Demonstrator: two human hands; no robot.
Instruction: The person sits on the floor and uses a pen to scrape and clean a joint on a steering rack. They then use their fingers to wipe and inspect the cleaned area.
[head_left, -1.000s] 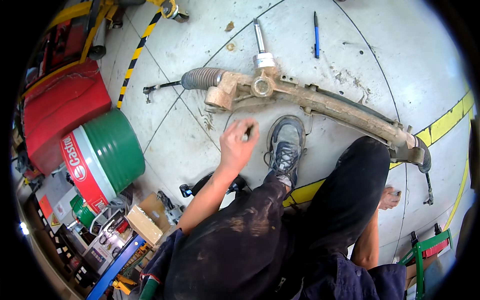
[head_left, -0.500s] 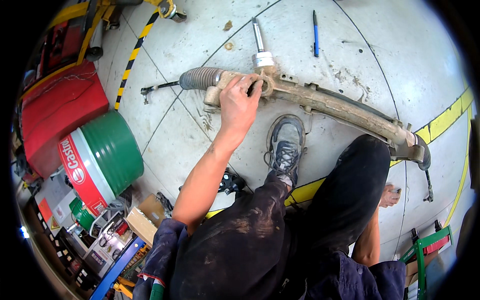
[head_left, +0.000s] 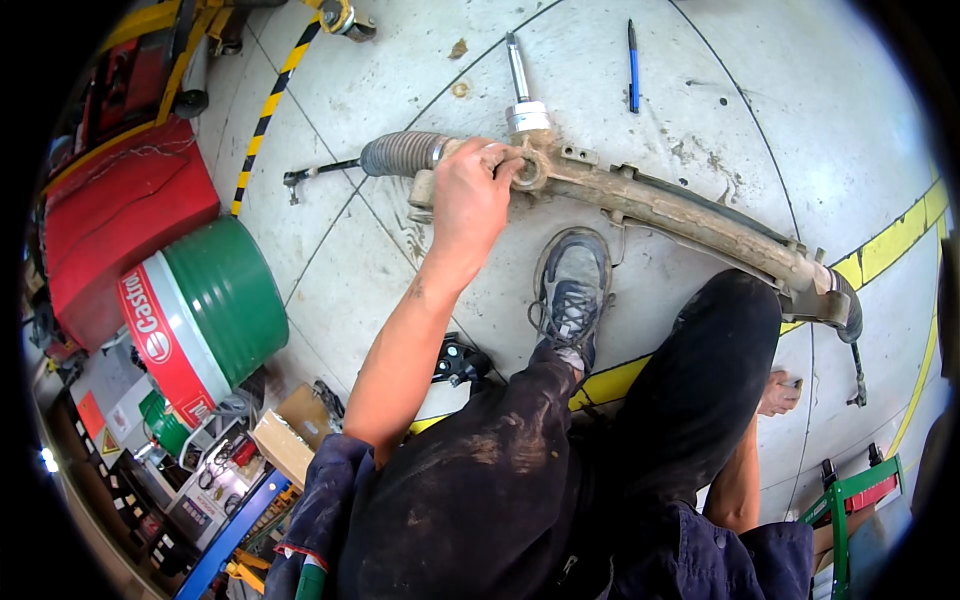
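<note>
A dirty steering rack [head_left: 680,210] lies across the grey floor, with a black rubber boot [head_left: 400,152] at its left end and a metal shaft [head_left: 520,80] sticking up from the housing. My left hand [head_left: 472,195] reaches forward and is closed over the housing just right of the boot. My right hand [head_left: 778,392] rests low on the floor beside my right knee, mostly hidden behind the leg; I cannot tell what it holds. My grey shoe [head_left: 572,285] stands just below the rack.
A blue pen-like tool [head_left: 633,50] lies beyond the rack. A green drum [head_left: 215,310] lies on its side at left beside a red machine [head_left: 120,220]. A small black tool [head_left: 460,362] sits by my left knee. A cardboard box [head_left: 285,440] and a green stand [head_left: 850,500] flank me.
My left hand has moved from near my shoe up onto the rack housing and closed over it. The rack and my feet have stayed put.
</note>
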